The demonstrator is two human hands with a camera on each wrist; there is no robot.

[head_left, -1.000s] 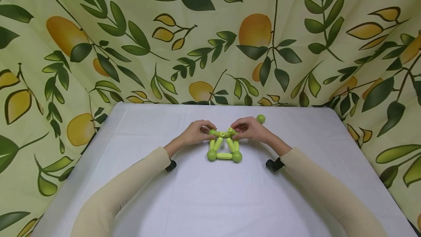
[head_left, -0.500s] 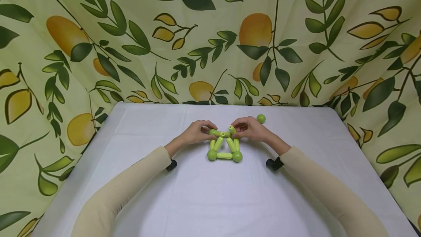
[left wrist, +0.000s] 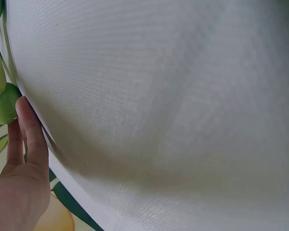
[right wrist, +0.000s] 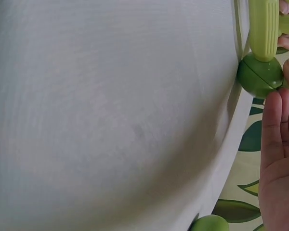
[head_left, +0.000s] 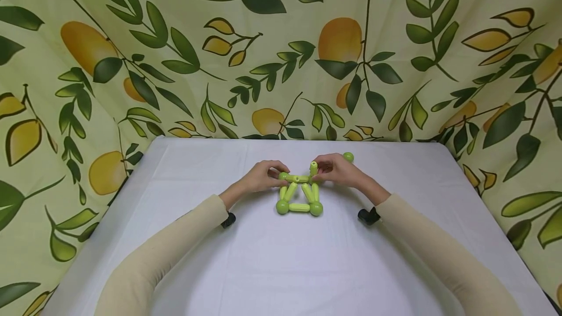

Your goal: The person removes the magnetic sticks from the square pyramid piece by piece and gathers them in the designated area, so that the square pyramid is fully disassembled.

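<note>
— What have you got under your hands there?

— A green rod-and-ball frame [head_left: 299,193], sitting on the white table [head_left: 281,257] a little past the middle, toward the leaf-and-lemon curtain [head_left: 175,52]. My left hand [head_left: 262,177] is at its far left corner, fingers curled round the corner ball [left wrist: 4,103] (my wrist camera shows the fingertips right against it).

— And the right?

— My right hand [head_left: 335,170] pinches a short rod [head_left: 313,169] at the far right corner. That rod stands nearly upright, its open end up, just above the corner ball [right wrist: 260,74] there.

— The near side of the frame?

— Untouched by me. Two balls sit at the near corners with a rod lying flat between them, and more rods slant back toward my fingers.

— Anything else on the table?

— One loose green ball [head_left: 348,157], just behind my right hand, near the far edge (it peeks into the right wrist view too). Both my cream sleeves [head_left: 175,243] rest low over the cloth.
</note>
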